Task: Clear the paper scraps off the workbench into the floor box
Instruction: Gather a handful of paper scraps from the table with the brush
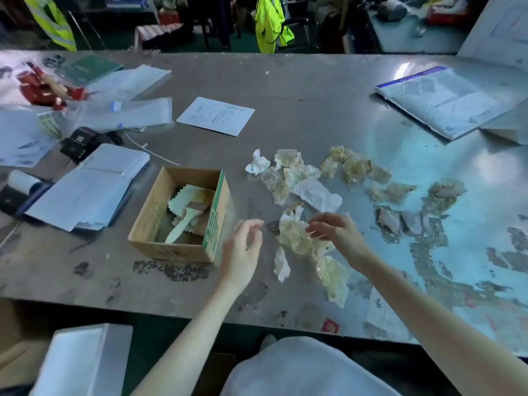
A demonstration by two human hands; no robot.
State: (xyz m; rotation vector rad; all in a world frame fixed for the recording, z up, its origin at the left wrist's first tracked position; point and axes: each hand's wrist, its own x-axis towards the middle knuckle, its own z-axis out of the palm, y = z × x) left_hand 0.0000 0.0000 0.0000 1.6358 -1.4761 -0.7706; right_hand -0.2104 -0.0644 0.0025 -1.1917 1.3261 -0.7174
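Note:
Several crumpled paper scraps, white and yellowish, lie scattered over the grey workbench (300, 90) right of centre. My right hand (337, 232) reaches in from the right, and its curled fingertips pinch the edge of a yellowish scrap (294, 235). My left hand (243, 247) hovers just left of that scrap with loosely curled fingers and holds nothing. A small white scrap (281, 264) and a long yellowish scrap (333, 277) lie near the front edge. Below the bench at lower left stands a white-sided box (85, 361) on the floor.
A small open cardboard box (213, 221) with a brush and cloths stands just left of my left hand. Stacks of paper (85, 192), a loose sheet (215, 115) and red tools (43, 87) fill the left side. A plastic mailer (445, 101) lies at the far right.

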